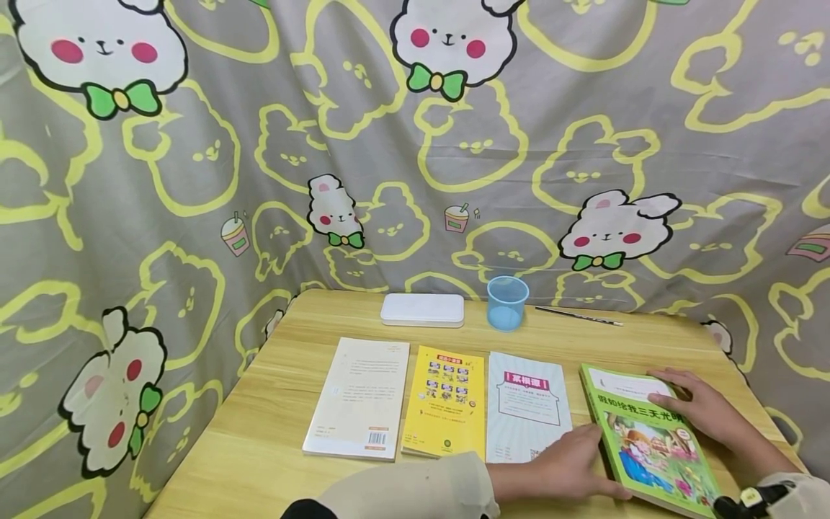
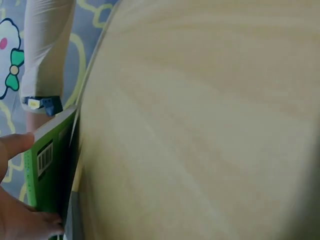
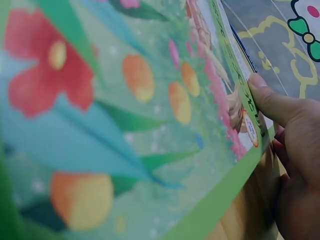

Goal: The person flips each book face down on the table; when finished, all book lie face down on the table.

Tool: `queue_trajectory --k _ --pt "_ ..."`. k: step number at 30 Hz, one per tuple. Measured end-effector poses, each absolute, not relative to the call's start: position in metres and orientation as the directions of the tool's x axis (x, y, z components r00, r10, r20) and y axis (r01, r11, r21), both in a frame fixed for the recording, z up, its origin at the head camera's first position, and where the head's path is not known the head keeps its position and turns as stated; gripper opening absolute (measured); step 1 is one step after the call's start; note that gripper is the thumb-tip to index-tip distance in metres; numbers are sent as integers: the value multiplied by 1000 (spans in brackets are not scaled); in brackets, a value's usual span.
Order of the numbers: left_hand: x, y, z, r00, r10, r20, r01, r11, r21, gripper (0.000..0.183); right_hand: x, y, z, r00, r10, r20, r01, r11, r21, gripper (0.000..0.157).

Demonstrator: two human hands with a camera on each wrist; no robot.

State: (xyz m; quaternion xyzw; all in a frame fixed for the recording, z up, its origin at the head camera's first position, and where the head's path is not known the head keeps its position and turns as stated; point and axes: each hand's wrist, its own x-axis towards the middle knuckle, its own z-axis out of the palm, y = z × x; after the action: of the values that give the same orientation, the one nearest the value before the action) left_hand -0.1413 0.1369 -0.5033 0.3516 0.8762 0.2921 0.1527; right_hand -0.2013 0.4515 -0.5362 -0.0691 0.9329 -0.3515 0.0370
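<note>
A green-bordered book [image 1: 655,440] with an illustrated cover lies at the right end of the row, face up. Its left side is tilted up off the table, and part of the underside with a barcode [image 2: 45,159] shows in the left wrist view. My left hand [image 1: 564,465] grips the spine side near the lower corner, thumb along the edge, fingers reaching underneath. On the opposite edge, my right hand [image 1: 703,407] holds the book, its thumb [image 3: 270,97] on the cover. The right fingers are partly hidden below the book.
To the left lie a white book [image 1: 357,396], a yellow book [image 1: 446,411] and a pale blue book [image 1: 528,404]. Behind them are a white case [image 1: 422,310], a blue cup [image 1: 507,304] and a thin dark pencil [image 1: 577,316]. Patterned cloth [image 1: 415,158] hangs around the wooden table [image 1: 253,432].
</note>
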Motion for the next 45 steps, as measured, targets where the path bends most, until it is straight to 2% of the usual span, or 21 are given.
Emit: queue_trajectory --k 5,11,18,29,38,45 --pt "-137 138 -505 -721 693 -20 489 529 693 87 -202 452 -536 -983 -184 -18 -124 731 -670 65" --pt "-135 139 -505 -730 683 -6 485 525 700 91 -203 451 -531 -976 -216 -10 -153 722 -675 61" --pt "-134 140 -508 -725 688 -10 423 457 782 91 -201 450 -529 -972 -235 -3 -188 784 -591 59" --pt "-134 138 -510 -718 696 9 449 454 770 93 -208 429 -520 -957 -285 59 -281 850 -445 54" --pt "-134 137 -511 -718 696 20 455 446 771 93 -213 394 -509 -961 -274 31 -254 835 -489 60" --pt "-133 136 -509 -727 685 40 504 493 709 97 -217 371 -497 -959 -284 21 -248 794 -555 70"
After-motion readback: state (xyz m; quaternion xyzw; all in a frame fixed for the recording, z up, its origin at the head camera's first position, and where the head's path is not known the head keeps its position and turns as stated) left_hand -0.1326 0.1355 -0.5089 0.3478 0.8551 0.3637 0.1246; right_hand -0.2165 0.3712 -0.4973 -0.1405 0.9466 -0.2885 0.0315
